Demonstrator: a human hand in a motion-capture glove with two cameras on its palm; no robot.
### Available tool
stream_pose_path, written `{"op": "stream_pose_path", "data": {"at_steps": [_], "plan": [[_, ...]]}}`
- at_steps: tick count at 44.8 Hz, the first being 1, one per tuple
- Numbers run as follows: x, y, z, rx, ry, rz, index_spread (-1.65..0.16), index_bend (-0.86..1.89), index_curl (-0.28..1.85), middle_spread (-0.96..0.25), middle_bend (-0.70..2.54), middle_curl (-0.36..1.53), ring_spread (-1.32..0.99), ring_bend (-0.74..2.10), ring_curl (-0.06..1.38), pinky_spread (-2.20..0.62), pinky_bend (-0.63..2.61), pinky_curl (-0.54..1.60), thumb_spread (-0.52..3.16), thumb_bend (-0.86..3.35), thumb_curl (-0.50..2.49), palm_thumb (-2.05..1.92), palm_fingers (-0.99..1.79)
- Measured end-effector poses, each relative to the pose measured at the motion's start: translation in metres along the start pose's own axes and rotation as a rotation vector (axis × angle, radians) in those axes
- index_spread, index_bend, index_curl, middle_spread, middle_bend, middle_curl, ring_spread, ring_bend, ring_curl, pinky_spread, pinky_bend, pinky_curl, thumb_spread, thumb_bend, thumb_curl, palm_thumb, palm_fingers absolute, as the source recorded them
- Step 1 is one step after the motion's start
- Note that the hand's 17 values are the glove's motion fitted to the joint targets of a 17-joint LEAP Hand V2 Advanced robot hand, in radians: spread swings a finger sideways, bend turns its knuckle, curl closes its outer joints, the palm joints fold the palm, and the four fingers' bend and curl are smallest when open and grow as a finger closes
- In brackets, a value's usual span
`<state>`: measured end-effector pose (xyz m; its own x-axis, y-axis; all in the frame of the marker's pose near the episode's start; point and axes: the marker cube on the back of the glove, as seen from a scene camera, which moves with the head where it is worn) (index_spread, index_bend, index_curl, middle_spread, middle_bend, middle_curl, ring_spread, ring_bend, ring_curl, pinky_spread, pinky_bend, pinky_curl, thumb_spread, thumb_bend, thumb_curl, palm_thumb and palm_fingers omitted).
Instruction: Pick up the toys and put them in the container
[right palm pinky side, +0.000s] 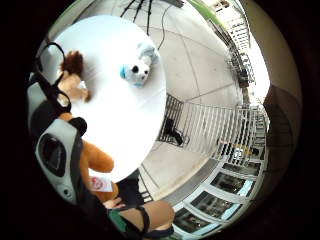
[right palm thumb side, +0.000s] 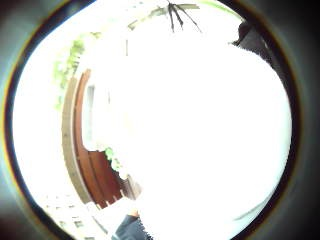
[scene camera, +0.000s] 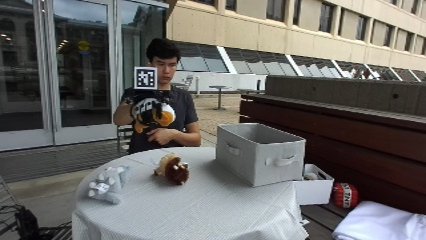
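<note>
We see the gloved right hand raised at chest height, fingers curled around an orange plush toy, lifted clear for carrying to the grey fabric container. A brown-maned plush and grey plush await on the table.

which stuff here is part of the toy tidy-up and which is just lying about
Job:
- orange plush toy, held up by the gloved right hand
- brown plush toy on the table
- pale blue-white plush toy on the table
- grey fabric container

Lying about:
- small white box
- red ball
</note>
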<state>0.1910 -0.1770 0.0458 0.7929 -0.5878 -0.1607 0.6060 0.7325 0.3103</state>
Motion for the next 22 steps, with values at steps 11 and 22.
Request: {"op": "stream_pose_path", "data": {"at_steps": [11,22], "plan": [[-0.064,-0.026,-0.068,0.086,0.003,-0.026,-0.34,0.08,0.57,-0.41,0.77,0.59,-0.46,1.12,0.49,-0.47,0.91,0.42,0.66,0.21,0.75,0.68,0.97],[-0.147,-0.044,-0.106,0.184,0.016,-0.092,-0.35,0.09,0.53,-0.43,0.78,0.61,-0.46,1.14,0.49,-0.46,0.94,0.4,0.64,0.18,0.81,0.69,0.95]]}}
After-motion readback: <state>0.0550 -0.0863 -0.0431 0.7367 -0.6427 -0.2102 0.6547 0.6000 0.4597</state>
